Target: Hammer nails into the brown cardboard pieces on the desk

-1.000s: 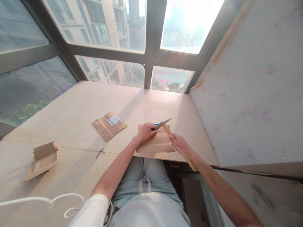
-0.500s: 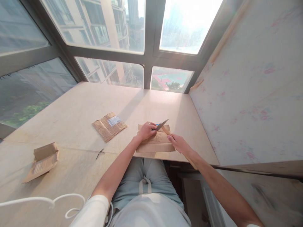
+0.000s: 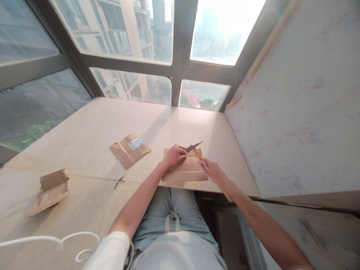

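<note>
Single head-worn camera; seen from where I stand, it faces forward and down. The person's shirt (image 3: 177,253) and trousers (image 3: 176,206) fill the near edge, very close. Left hand (image 3: 176,155) and right hand (image 3: 211,168) sit mid-view, fairly near. Table (image 3: 92,138) spreads left and beyond; window (image 3: 149,90) closes the far side, flowered wall (image 3: 295,112) the right. Wide field.

Home corner: floral wall (image 3: 298,112), windows (image 3: 123,33)
</note>
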A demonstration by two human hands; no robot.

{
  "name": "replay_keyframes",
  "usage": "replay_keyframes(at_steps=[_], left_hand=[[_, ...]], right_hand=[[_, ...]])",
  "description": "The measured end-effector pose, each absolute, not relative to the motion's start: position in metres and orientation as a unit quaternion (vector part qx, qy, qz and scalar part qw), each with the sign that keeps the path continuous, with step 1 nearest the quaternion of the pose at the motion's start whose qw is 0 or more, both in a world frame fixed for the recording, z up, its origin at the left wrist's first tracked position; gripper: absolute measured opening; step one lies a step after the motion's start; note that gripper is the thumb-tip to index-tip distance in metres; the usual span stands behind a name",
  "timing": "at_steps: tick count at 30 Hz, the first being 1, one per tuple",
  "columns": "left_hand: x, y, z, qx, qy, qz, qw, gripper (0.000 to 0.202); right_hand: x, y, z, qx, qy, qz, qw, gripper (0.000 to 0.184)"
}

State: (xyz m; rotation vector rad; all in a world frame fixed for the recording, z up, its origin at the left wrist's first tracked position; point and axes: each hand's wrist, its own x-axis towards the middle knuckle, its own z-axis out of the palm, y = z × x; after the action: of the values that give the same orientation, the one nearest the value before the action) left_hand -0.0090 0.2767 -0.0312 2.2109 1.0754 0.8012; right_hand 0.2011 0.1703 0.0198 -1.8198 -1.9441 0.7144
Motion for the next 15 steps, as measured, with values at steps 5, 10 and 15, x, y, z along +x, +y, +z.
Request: replay_keyframes(at_steps=[5, 10, 15], left_hand=[[-0.009, 0.2783, -0.0325, 0.826, 0.395, 0.294, 0.274, 0.011], [-0.0095, 0.2787, -0.0322, 0.821, 0.399, 0.298, 0.28, 0.012], [-0.0093, 0.278, -0.0291, 0.82, 0.396, 0.296, 0.289, 0.01]], right_hand=[[0.1991, 0.1713, 0.021, -0.641, -0.705, 0.262, 0.153, 0.034], [0.1972, 0.171, 0.0216, -0.656, -0.685, 0.256, 0.187, 0.038], [0.1957, 0.1699, 0.027, -0.653, -0.688, 0.273, 0.159, 0.034]])
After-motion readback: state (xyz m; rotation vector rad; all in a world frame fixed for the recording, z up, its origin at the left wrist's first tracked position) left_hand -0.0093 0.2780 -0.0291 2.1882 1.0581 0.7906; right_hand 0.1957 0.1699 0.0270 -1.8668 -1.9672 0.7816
